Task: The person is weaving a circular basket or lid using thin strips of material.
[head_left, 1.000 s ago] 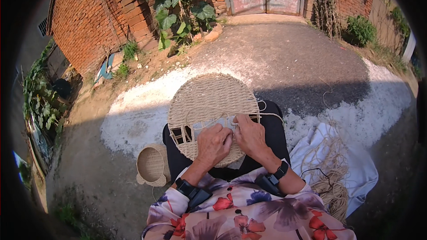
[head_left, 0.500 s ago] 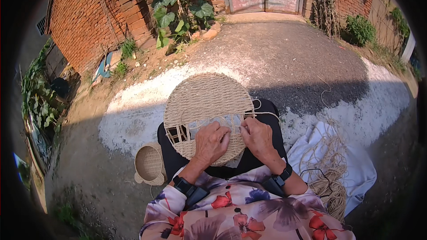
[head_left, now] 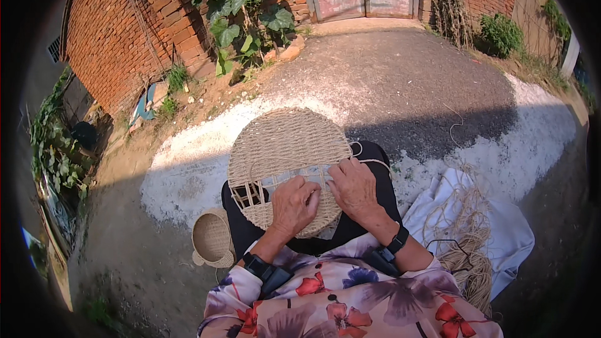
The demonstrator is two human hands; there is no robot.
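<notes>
A round panel of woven tan cord lies across my lap, tilted toward me. A band of bare frame strands with gaps crosses its lower part, between the dense upper weave and a woven lower edge. My left hand is closed at this band, fingers curled in over the strands; its fingertips are partly hidden. At the band's right side, my right hand pinches at the strands and cord. A loose cord loops out from the panel's right edge beside that hand.
A small round woven basket stands on the ground by my left leg. To my right, a heap of loose cord lies on a white cloth, with a thin dark curved piece on it. Farther off are a climbing plant, brick walls and double doors.
My right hand has shifted a little left and up over the strands, its fingers reaching more toward the left hand. The left hand and panel stay nearly in place; the view has shifted slightly.
</notes>
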